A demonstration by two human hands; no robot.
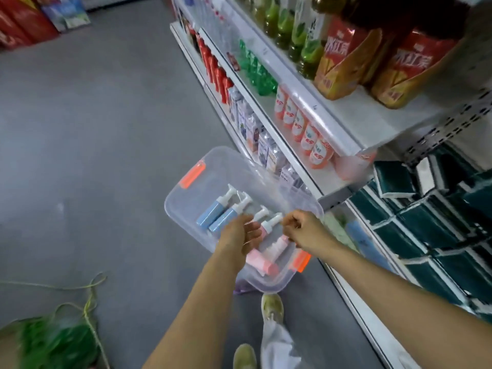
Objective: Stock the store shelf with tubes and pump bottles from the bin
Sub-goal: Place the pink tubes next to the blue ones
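A clear plastic bin (186,198) with orange latches sits low beside the store shelf (300,166). Inside lie two blue pump bottles (213,213) and several pink pump bottles (263,263). My left hand (237,235) reaches into the bin with relaxed fingers just over the pink bottles, holding nothing. At the bin's right rim my right hand (303,230) has its fingers curled, close to a white pump head. Whether it holds anything is hidden. Blurred light blue and green items (362,241) lie on the low shelf to the right of the bin.
Drink bottles and cartons fill the upper shelves. Dark green boxes (426,222) are stacked at the right. A green bundle with loose cord (53,339) lies on the grey floor at the lower left. My shoes (271,307) stand just below the bin.
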